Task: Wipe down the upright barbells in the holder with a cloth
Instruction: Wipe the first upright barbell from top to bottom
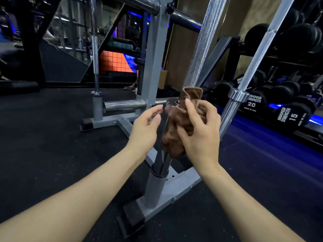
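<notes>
While the right hand's (199, 135) fingers (191, 113) clamp a crumpled brown terry cloth (176, 123) against the near chrome barbell's smooth sleeve (161, 159), the left hand (146, 126) hovers just beside it, fingers loosely apart, above the grey steel holder tube (155, 189).

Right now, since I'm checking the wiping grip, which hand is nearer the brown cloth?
Right. The right hand clutches the brown cloth against the barbell sleeve; the left hand hovers open just beside it.
</notes>
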Available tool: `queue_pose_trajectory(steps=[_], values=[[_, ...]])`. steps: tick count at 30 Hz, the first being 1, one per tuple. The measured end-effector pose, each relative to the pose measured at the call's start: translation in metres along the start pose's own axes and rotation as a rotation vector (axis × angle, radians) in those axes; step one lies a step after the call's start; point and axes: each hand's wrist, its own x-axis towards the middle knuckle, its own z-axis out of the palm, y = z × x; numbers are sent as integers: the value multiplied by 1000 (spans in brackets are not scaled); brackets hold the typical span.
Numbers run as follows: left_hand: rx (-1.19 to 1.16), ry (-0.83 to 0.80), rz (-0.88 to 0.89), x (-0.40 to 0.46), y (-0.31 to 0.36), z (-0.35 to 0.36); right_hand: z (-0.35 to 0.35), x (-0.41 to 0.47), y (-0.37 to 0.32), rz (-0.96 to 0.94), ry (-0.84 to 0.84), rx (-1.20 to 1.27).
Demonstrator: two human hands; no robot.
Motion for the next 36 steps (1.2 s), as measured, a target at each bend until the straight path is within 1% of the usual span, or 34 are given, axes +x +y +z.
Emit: queue_pose_trajectory(steps=[3, 5, 8, 11, 16, 17, 19, 21, 23, 27, 31, 32, 33, 35, 36], values=[[15, -26, 30, 0, 0, 2, 0, -3, 11, 55, 11, 97], [49, -34, 39, 0, 1, 1, 1, -4, 15, 128, -4, 154], [86, -58, 35, -1, 3, -1, -1, -5, 16, 271, -78, 232], [120, -71, 23, -3, 6, -3, -3, -2, 20, 315, -125, 259], [161, -67, 3, -4, 8, -2, 4, 0, 33, 452, -299, 278], [161, -72, -1, -4, 8, -3, 4, -1, 32, 487, -291, 325], [145, -90, -2, -4, 7, -4, 5, 0, 27, 546, -211, 446], [126, -98, -1, -1, 5, -6, 6, -3, 17, 548, -173, 465], [108, -95, 11, 0, 2, -6, 13, -12, 10, 504, -229, 399], [141, -91, -6, -1, -13, -10, 25, -21, 12, 530, -305, 356], [230, -100, -96, -7, -34, -21, 27, -37, 22, 511, -513, 273], [238, -106, -112, -9, -37, -22, 26, -39, 22, 519, -516, 274], [246, -109, -118, -8, -39, -23, 25, -36, 21, 522, -466, 292], [247, -114, -139, -4, -41, -24, 22, -20, 18, 518, -296, 357], [238, -120, -156, -3, -41, -23, 20, -11, 15, 517, -239, 385]])
